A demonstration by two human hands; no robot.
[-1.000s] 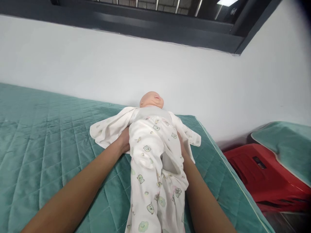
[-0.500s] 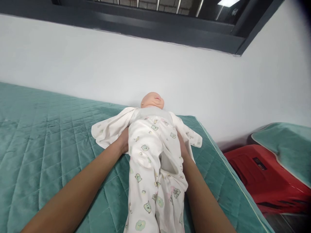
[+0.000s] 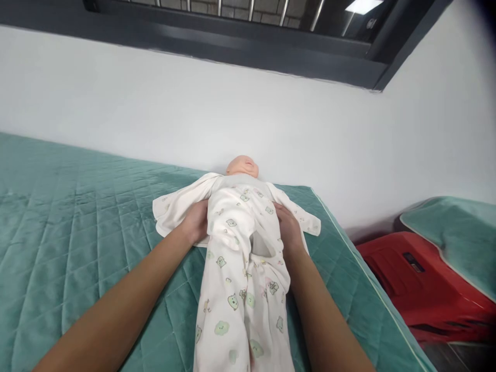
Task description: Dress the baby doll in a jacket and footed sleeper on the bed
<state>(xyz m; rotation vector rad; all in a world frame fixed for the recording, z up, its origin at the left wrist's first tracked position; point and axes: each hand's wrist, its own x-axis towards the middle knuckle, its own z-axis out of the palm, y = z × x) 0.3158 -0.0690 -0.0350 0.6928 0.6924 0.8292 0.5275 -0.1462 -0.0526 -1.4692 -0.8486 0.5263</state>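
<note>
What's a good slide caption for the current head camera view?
Left hand and right hand flank the patterned white trousers of a doll lying on a green quilted cover.

R hand (image 3: 290,225) now shows its back + fingers beside the trousers (image 3: 228,268); 1 sec ago mostly hidden behind them. L hand (image 3: 197,222) a bit more exposed too. Trouser legs have shifted away from bed cover's (image 3: 96,248) R edge & look lower, narrower; grey gap (image 3: 261,245) in them smaller. Doll's head (image 3: 242,166) smaller, lower in view. Sleeve (image 3: 182,201) nr L hand: tip pulled in twd cover's R edge.
</note>
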